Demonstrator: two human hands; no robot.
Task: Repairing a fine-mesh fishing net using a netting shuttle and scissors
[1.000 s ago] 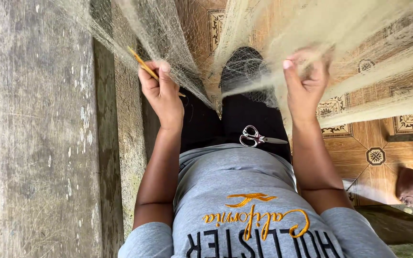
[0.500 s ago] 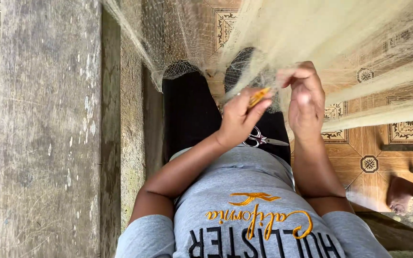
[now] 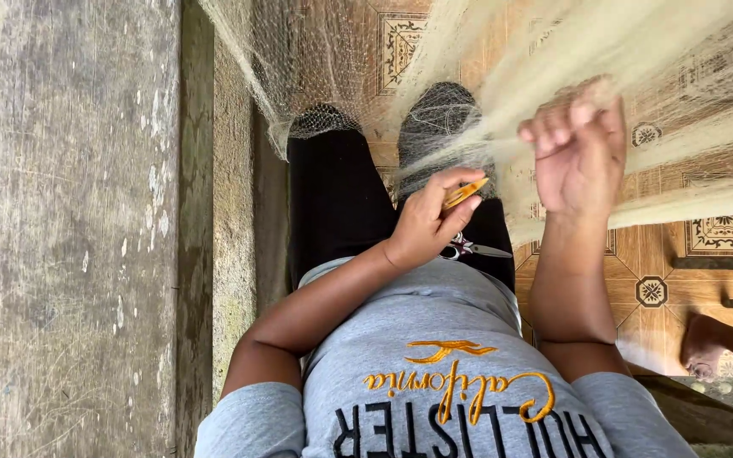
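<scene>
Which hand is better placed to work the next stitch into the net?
Left, probably. The left hand holds the yellow netting needle pointed at the net; the right hand grips bunched mesh, keeping it taut.

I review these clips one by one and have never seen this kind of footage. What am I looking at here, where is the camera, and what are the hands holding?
There is no machine here. One camera sits on a person's head and looks down at their own lap and two bare hands. The left hand pinches a slim yellow netting tool. The right hand is raised and grips a gathered bunch of pale fishing net, which drapes over the knees. A pair of scissors lies on the lap, on the black trousers. A weathered wooden plank runs along one side; patterned floor tiles lie below. Another person's bare foot shows at the edge.
</scene>
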